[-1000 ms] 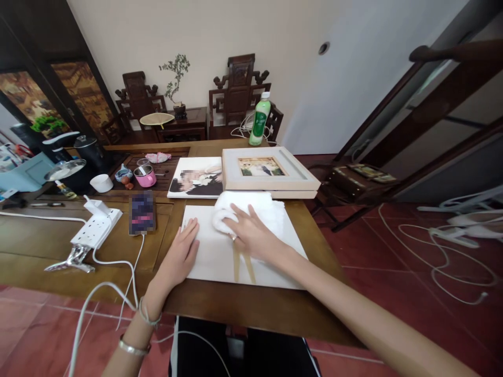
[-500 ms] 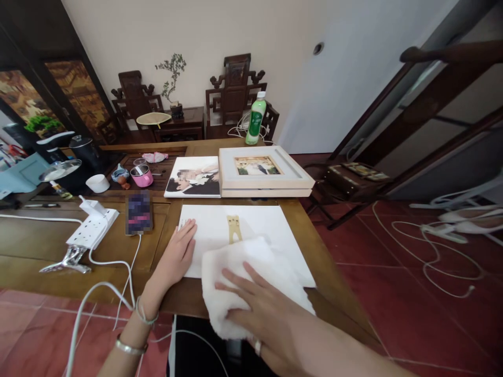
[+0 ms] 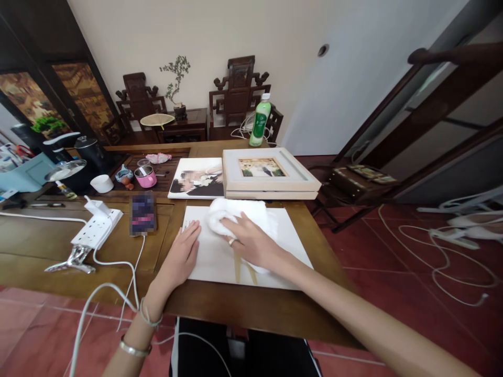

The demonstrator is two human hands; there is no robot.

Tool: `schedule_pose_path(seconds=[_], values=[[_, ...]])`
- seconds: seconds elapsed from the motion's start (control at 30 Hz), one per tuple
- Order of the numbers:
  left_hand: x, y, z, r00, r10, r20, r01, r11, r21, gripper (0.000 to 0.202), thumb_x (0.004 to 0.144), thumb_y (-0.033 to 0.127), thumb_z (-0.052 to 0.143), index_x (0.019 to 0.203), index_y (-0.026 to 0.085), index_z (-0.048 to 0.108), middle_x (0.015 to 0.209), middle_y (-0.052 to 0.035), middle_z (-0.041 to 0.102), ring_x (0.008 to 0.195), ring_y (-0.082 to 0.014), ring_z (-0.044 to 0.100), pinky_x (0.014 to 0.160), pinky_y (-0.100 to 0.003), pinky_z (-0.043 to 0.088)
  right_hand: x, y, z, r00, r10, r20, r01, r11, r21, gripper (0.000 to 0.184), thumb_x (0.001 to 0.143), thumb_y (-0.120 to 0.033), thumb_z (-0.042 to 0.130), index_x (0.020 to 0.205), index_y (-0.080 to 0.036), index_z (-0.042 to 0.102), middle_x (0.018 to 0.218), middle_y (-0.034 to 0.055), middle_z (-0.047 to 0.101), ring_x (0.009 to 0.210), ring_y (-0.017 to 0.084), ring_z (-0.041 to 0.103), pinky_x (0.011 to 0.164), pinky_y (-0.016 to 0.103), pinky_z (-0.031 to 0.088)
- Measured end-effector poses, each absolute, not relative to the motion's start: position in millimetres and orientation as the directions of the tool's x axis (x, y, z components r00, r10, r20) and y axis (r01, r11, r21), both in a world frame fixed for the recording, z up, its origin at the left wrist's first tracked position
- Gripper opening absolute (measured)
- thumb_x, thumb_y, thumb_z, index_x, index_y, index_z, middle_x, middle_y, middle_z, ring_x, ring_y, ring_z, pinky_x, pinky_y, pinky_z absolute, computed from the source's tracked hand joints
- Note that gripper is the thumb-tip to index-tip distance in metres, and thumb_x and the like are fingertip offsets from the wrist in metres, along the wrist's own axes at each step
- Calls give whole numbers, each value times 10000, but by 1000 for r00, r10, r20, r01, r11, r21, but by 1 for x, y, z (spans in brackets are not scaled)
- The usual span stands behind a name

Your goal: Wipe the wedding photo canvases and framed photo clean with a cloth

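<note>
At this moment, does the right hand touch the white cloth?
Touching. The head view shows the right hand lying on the white cloth, with no visible gap between them.

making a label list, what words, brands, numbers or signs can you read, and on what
Nothing reads clearly.
Green bottle, label: pale marks, too small.
White panel, left edge by the left hand: tiny dark marks, illegible.
Dark device: pixelated, unreadable.

The cloth [image 3: 257, 210] looks fluffy, the white panel [image 3: 214, 262] smooth, the wooden table [image 3: 251, 309] glossy, the bottle [image 3: 260, 123] plastic.
</note>
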State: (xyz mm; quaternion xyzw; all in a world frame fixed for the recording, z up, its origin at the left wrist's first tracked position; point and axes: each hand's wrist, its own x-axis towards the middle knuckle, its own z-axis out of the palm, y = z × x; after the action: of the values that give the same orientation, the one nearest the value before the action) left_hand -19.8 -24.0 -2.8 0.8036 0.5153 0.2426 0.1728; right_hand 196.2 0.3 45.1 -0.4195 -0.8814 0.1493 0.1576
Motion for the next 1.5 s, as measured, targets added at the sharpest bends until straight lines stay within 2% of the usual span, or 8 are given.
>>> schedule_pose_path(seconds=[0.27,0.57,0.7,0.8,0.93,1.13,1.33,1.5], values=[[-22,-23,-4,354,910,217,724,-414,551,457,951,194,309,1399,195,397,1486,-110,377,1400,-214,298,1163,-478,195,171,-27,39,-735,678,24,667,728,-157,440,822,-138,505,1258,-155,553,1455,198,382,1375,408,219,1064,681,127],[-20,-23,-2,362,909,205,751,-415,513,432,962,204,301,1373,160,426,1481,-124,381,1404,-217,286,1160,-500,191,212,-93,72,-897,429,-108,420,750,-511,392,742,-133,548,1120,-192,632,1402,124,482,1392,287,243,1141,558,83],[-21,-24,-3,364,904,223,748,-426,509,432,960,202,306,1374,179,425,1477,-117,390,1399,-215,297,1159,-502,198,232,-79,88,-836,526,-156,507,631,-587,446,713,-37,477,1095,-217,621,1237,65,616,1303,226,417,1138,442,233],[-21,-24,-4,360,909,211,752,-416,512,436,957,208,310,1374,156,429,1479,-129,381,1402,-220,291,1160,-496,197,237,-49,84,-752,648,-120,616,628,-475,435,765,-47,428,1137,-203,590,1186,93,632,1238,268,484,1035,466,382],[-19,-24,-2,333,920,206,738,-391,550,430,963,237,309,1357,145,453,1473,-127,392,1397,-221,302,1164,-486,182,225,-6,59,-675,732,88,696,672,-255,445,781,-42,423,1189,-157,557,1300,154,557,1303,293,407,1083,544,269],[-17,-28,7,236,951,197,632,-305,713,489,984,370,274,1421,172,367,1495,-96,361,1399,-207,299,1173,-448,168,183,2,34,-621,777,101,766,629,-132,485,763,-61,491,1235,-148,562,1421,174,442,1373,376,249,1064,647,184],[-18,-31,8,191,953,237,539,-303,786,553,989,459,194,1485,213,213,1564,-22,198,1441,-183,167,1189,-390,124,171,-39,47,-872,490,-2,471,838,-277,368,784,-136,543,1130,-208,646,1472,122,385,1400,342,190,1109,614,77],[-20,-31,5,236,944,231,556,-326,765,572,987,472,129,1462,200,292,1534,-43,285,1425,-196,228,1186,-414,133,194,-61,63,-953,300,24,254,843,-474,331,740,-134,562,1047,-217,656,1353,73,538,1375,267,287,1151,519,68]])
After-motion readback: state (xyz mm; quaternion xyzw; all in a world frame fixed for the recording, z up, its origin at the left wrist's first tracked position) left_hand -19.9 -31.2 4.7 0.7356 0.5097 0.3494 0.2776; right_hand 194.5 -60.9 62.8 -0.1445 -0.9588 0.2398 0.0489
